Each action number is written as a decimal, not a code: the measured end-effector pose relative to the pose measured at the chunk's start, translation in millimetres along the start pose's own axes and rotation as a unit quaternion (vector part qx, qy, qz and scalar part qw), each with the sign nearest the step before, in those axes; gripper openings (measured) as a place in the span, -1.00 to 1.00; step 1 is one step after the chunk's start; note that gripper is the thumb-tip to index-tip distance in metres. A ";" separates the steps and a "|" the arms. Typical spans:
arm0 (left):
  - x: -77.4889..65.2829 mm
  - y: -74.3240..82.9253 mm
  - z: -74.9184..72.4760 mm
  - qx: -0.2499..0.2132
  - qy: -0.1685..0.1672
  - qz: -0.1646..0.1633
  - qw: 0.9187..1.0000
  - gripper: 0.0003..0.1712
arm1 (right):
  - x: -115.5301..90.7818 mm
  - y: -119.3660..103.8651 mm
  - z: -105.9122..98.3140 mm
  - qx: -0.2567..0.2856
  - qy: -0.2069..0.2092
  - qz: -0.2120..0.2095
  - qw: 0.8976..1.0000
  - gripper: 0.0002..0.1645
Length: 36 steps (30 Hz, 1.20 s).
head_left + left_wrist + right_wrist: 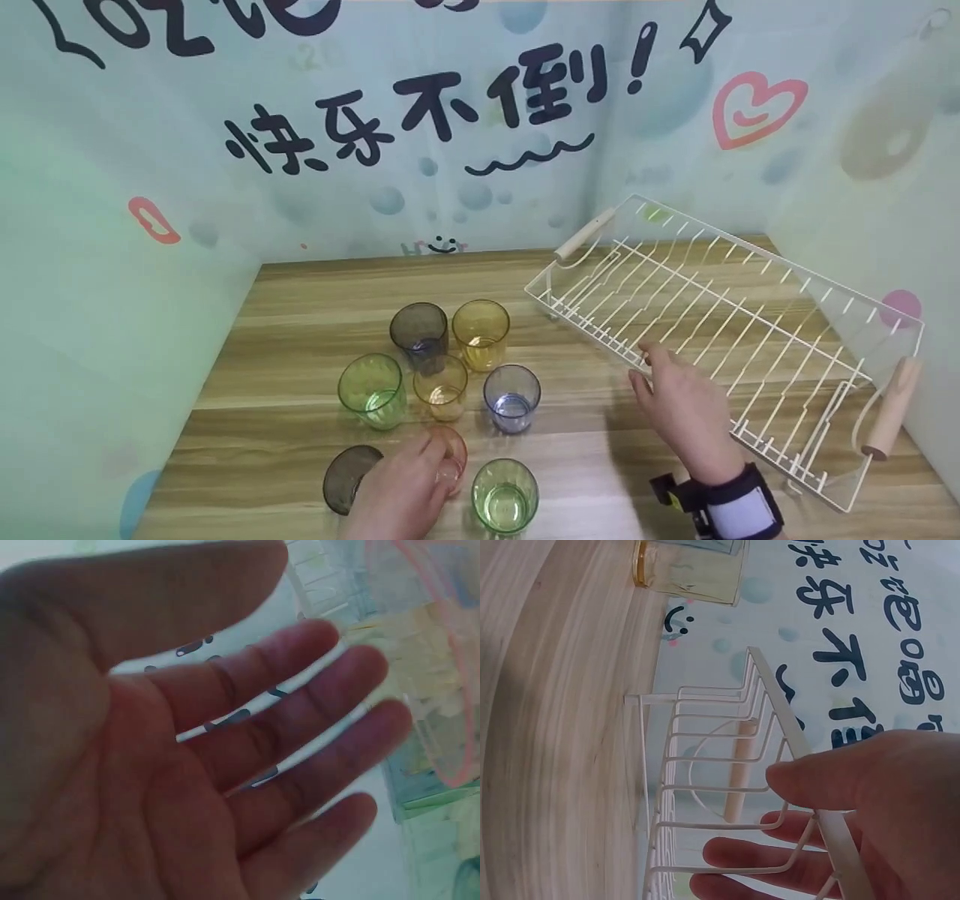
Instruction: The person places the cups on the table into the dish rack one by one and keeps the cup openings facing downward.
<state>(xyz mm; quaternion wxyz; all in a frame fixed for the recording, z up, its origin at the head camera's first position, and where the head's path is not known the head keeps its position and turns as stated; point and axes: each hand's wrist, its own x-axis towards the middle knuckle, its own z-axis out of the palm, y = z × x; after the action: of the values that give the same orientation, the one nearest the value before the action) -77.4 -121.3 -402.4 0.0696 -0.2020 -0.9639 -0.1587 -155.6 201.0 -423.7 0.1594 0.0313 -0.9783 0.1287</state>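
Note:
In the head view my left hand (405, 484) overlaps the near side of a pink glass (456, 457). The left wrist view shows that hand's fingers (315, 694) stretched out, with the pink rim past their tips. A dark smoky glass (346, 480) stands left of this hand, and a green glass (505, 499) to its right. My right hand (686, 409) straddles the near top rail of a white wire dish rack (739, 307). Its thumb is outside the rail, and its fingers (742, 851) extend loosely behind the wires.
Farther back stand another green glass (371, 390), an amber glass (441, 390), a blue glass (511, 397), a second smoky glass (418, 326) and a yellow glass (481, 334). The rack has wooden handles, one (892, 409) at its right end. A printed curtain (450, 150) borders the wooden table (277, 360).

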 end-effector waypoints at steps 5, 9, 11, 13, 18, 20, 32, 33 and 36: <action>-0.1 -4.3 8.5 -0.013 -0.057 0.005 0.998 -0.74 | -0.7 -1.1 3.7 -0.023 0.021 -0.008 0.999 -0.52; -1.5 -5.1 14.4 -0.005 -0.076 -0.020 0.997 -0.76 | -2.6 -1.8 6.9 -0.038 0.056 -0.024 0.997 -0.51; -2.0 -5.4 16.7 0.000 -0.070 -0.022 0.997 -0.78 | -3.0 -2.1 7.8 -0.044 0.064 -0.026 0.997 -0.51; -2.6 -5.7 19.1 0.005 -0.064 -0.022 0.998 -0.79 | -3.1 -2.4 7.8 -0.047 0.063 -0.026 0.997 -0.50; -2.6 -6.8 26.3 0.019 -0.059 -0.015 0.998 -0.80 | -3.3 -2.3 6.4 -0.050 0.049 -0.023 0.997 -0.49; -2.9 -7.2 29.1 0.025 -0.042 -0.002 0.999 -0.82 | -3.4 -2.4 6.4 -0.049 0.046 -0.022 0.998 -0.49; -3.8 -5.8 34.3 0.056 0.002 0.011 0.998 -0.80 | -4.3 -1.5 5.5 -0.048 0.051 -0.027 0.997 -0.49; -4.0 -5.4 34.3 0.061 0.004 0.007 0.998 -0.81 | -4.2 -1.7 5.2 -0.045 0.051 -0.027 0.997 -0.49; -4.4 -4.3 33.0 0.077 0.014 -0.005 0.997 -0.84 | -3.2 -1.9 4.0 -0.031 0.044 -0.020 0.998 -0.49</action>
<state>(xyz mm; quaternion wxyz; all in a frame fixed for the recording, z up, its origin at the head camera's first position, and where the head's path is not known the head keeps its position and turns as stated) -77.4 -115.7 -435.5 0.0976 -0.1894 -0.9732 -0.0869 -153.5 198.2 -428.0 0.2059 0.0406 -0.9730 0.0960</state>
